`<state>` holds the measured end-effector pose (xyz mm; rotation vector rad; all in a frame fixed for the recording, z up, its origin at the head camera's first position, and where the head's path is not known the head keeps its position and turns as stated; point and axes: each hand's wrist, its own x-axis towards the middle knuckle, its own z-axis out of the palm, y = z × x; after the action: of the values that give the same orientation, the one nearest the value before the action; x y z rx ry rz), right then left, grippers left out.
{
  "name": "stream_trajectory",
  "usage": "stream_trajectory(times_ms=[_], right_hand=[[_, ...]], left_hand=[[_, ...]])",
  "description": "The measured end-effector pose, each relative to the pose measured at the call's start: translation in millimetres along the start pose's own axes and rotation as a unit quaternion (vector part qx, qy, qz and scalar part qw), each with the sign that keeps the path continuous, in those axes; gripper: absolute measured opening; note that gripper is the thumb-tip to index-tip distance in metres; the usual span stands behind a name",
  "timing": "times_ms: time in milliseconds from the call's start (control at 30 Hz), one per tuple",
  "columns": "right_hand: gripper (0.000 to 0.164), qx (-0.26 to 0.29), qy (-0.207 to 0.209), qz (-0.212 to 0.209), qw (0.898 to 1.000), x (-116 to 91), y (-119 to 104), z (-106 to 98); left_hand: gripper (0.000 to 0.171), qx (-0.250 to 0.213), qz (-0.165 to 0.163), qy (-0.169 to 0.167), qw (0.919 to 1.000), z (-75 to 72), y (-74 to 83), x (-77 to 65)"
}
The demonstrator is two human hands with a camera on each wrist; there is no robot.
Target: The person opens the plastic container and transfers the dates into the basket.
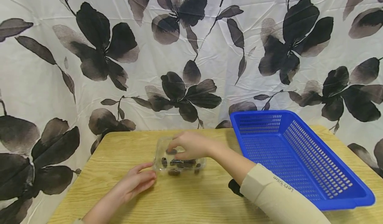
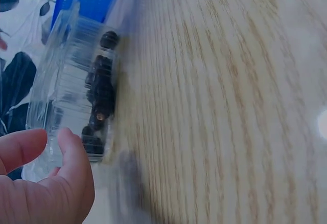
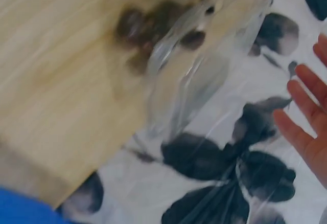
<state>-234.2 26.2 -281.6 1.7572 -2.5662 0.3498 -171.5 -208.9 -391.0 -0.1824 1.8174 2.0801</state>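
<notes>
A clear plastic box (image 1: pixel 158 150) stands on the table with several small dark rounded pieces (image 1: pixel 179 163) in its bottom; their kind is not clear. My left hand (image 1: pixel 137 180) is at the box's near left corner, thumb and fingers apart and fingertips right at its side. In the left wrist view, the thumb and a finger overlap the end of the clear wall. Over the box is my right hand (image 1: pixel 190 145), fingers pointing down toward a dark piece (image 1: pixel 171 151). The blurred right wrist view has that hand's fingers (image 3: pixel 301 96) spread, holding nothing visible.
A large blue plastic basket (image 1: pixel 276 139) with slotted walls stands at the right of the wood-grain table (image 1: pixel 119 150). Below the right forearm is a small black object (image 1: pixel 234 187). A white cloth with dark flowers (image 1: pixel 239 94) hangs behind the table.
</notes>
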Motion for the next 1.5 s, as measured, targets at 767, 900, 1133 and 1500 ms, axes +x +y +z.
stream_trajectory(times_ms=[767,900,1133,1500], right_hand=[[0.011,-0.176,0.099,0.078,0.976,38.9,-29.8,88.8],[0.008,-0.201,0.121,0.072,0.969,40.6,-31.9,97.1],[0.006,-0.242,0.155,0.044,0.957,41.6,-33.1,104.8],[0.009,-0.272,0.160,0.035,0.948,40.6,-33.8,111.8]], left_hand=[[0.070,-0.046,0.011,-0.055,0.9974,-4.4,-0.4,6.0],[0.070,-0.050,0.010,-0.050,0.9975,-4.9,-0.5,5.6],[0.067,-0.054,0.018,-0.044,0.9974,-6.0,0.5,5.8],[0.062,-0.054,0.029,-0.055,0.9966,-5.9,-1.3,7.3]])
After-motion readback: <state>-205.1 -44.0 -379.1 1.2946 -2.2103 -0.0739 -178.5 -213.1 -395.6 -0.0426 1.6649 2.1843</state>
